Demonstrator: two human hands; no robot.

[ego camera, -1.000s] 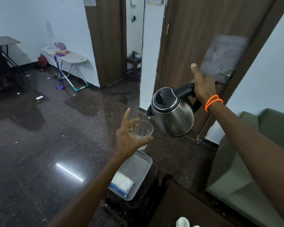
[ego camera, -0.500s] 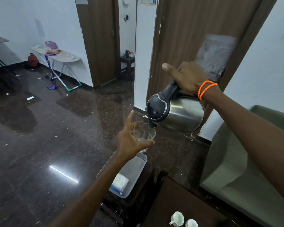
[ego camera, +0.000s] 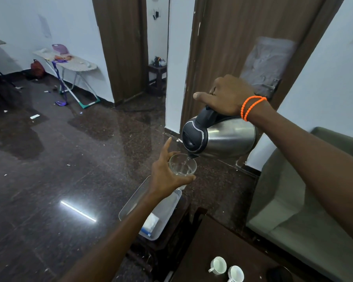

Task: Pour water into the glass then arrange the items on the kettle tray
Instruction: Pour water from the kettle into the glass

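A grey-green padded sofa (ego camera: 306, 200) fills four o'clock; the dark polished stone floor (ego camera: 49, 159) spreads toward nine. The right hand (ego camera: 228, 96) grips the tipped steel kettle's (ego camera: 226, 137) black handle at centre, spout over the clear glass tumbler (ego camera: 182, 165) cupped in the left hand (ego camera: 165, 174). Below, at six o'clock, sits a white plastic tray (ego camera: 165, 210).

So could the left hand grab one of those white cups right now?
Probably not: the left hand grips the glass under the pouring kettle, and the white cups sit on the table, apart.
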